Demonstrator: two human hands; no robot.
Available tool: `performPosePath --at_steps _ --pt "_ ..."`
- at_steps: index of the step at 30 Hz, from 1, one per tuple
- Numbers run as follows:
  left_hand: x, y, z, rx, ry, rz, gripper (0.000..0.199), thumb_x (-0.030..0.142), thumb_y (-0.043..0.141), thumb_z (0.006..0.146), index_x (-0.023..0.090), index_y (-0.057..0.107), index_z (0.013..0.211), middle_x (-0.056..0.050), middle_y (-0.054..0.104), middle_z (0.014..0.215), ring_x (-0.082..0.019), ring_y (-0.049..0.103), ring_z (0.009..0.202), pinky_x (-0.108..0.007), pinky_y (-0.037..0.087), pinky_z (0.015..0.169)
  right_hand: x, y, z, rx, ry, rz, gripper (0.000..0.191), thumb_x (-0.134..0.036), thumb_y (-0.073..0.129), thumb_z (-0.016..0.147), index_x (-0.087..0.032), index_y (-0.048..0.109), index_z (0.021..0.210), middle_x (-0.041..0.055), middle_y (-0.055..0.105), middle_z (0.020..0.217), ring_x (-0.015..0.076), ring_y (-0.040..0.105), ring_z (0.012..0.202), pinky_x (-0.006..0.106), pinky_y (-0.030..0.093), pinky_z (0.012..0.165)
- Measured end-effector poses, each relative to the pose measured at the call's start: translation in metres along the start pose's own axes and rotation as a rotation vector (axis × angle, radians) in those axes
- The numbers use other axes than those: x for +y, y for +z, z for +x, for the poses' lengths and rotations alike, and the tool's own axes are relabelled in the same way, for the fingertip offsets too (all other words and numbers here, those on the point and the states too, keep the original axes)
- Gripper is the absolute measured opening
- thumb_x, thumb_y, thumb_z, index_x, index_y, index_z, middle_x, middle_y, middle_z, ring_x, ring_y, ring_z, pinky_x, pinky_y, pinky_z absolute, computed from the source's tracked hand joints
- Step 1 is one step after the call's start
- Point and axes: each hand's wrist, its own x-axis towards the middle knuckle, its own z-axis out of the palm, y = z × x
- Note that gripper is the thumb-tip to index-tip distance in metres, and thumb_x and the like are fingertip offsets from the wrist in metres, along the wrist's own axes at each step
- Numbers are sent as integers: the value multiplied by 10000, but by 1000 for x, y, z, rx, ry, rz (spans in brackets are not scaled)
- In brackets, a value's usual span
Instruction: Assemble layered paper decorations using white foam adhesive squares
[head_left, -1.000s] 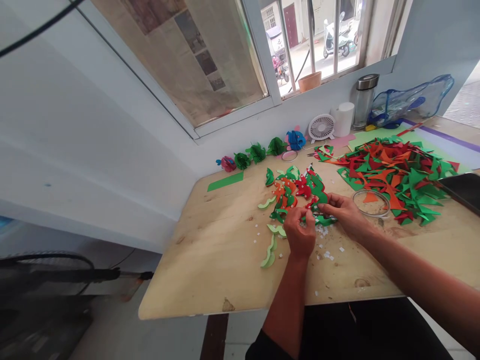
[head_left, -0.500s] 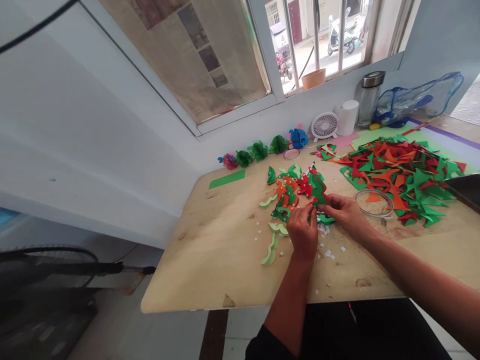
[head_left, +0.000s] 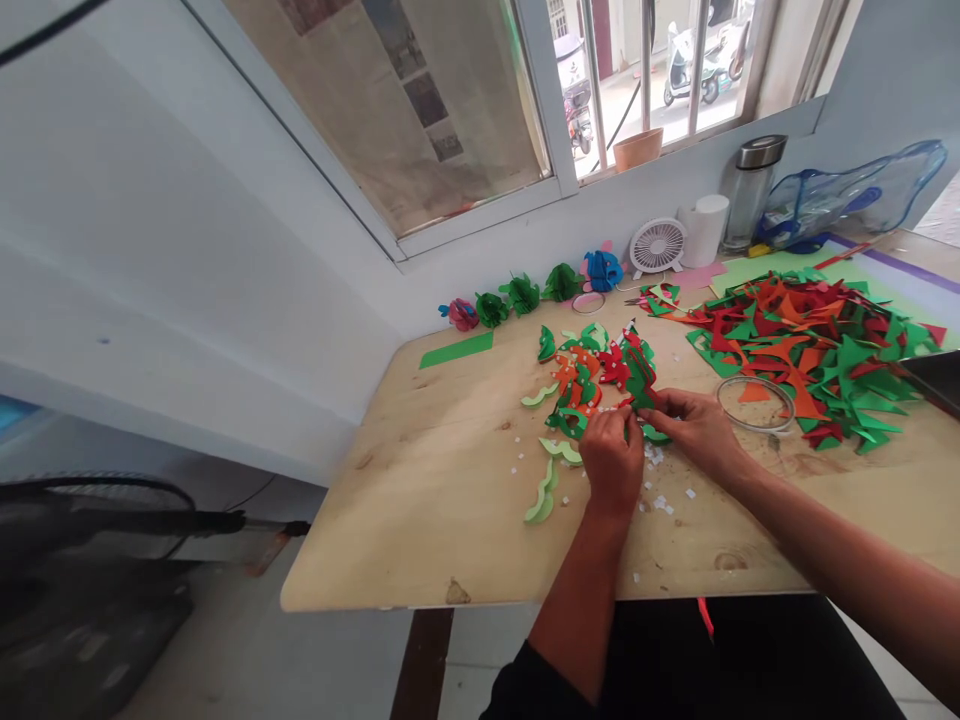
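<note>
The green-and-red paper piece [head_left: 640,382] stands tilted above the table [head_left: 420,520], just in front of my two hands. With my right hand [head_left: 694,428] I pinch it near its lower edge, thumb against fingers. The grip of my left hand [head_left: 613,455] is bunched close beside that same edge; my own knuckles hide its tips, so I cannot tell whether paper lies between them.

I judge the piece to be next to weightless, a few layers of thin card or stiff paper: springy along the flat, easy to crease, and quick to tear at the narrow scallops. It looks dry and unlikely to slip, so a light pinch should be enough. The lower edge seems the best place to hold, with the layers gathered together; squeezing mid-curve would probably dent it.

Loose white squares [head_left: 661,504] lie on the wood just below my hands, and scalloped orange pieces [head_left: 583,360] lie beyond my left one, light enough to be brushed aside by a careless knuckle.
</note>
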Motion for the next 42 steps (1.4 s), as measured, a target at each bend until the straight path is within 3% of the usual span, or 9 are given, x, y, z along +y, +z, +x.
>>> performPosePath --at_steps 5,13,19,26,31,37,40,42 --pt "2 -1 2 5 -107 -100 171 137 528 772 168 691 813 -72 667 705 -182 599 706 -303 462 709 -1 0 2 -34 58 159 351 -493 698 620 -164 577 594 -40 464 513 91 387 488 230 285 450" --pt "10 -8 8 1 -399 -364 147 201 509 764 139 642 759 -27 637 663 -125 570 587 -230 445 590 -3 -3 4 -69 184 352 358 -470 773 550 -169 665 710 -4 628 609 113 509 535 230 378 488" --pt "6 -12 9 9 -334 -306 144 93 479 690 171 600 702 -18 627 684 -143 588 673 -236 439 638 -5 -6 5 -67 137 356 308 -438 774 574 -175 642 668 -16 610 575 103 492 511 227 375 485" --pt "6 -11 8 -87 -278 -321 151 215 497 789 163 610 703 -18 605 629 -138 564 603 -242 425 607 2 -8 6 -132 86 360 318 -461 729 640 -179 635 753 -7 585 609 126 505 579 236 393 523" --pt "6 -14 10 -32 -271 -450 211 185 483 803 173 643 940 -54 661 864 -149 597 753 -245 448 688 -2 -9 4 -131 17 307 308 -465 697 672 -177 596 717 -34 507 544 99 429 505 221 350 476" --pt "4 -14 13 -9 -443 -633 284 371 436 867 146 609 868 40 471 489 -96 428 451 -204 356 487 -5 -7 -1 -67 -172 -2 240 -417 590 760 -184 576 706 -18 518 588 124 467 547 241 390 520" --pt "2 -14 14 23 -472 -657 335 418 458 850 140 605 735 26 478 505 -94 449 487 -206 372 519 -7 -6 -4 -5 -290 -192 192 -357 526 802 -188 600 747 -13 535 600 130 489 559 241 405 537" --pt "1 -14 15 67 -490 -679 278 392 523 809 137 619 758 0 542 603 -105 502 564 -213 402 563 -7 -6 -6 24 -347 -262 175 -328 509 807 -187 610 784 -8 554 607 135 510 563 238 414 531"
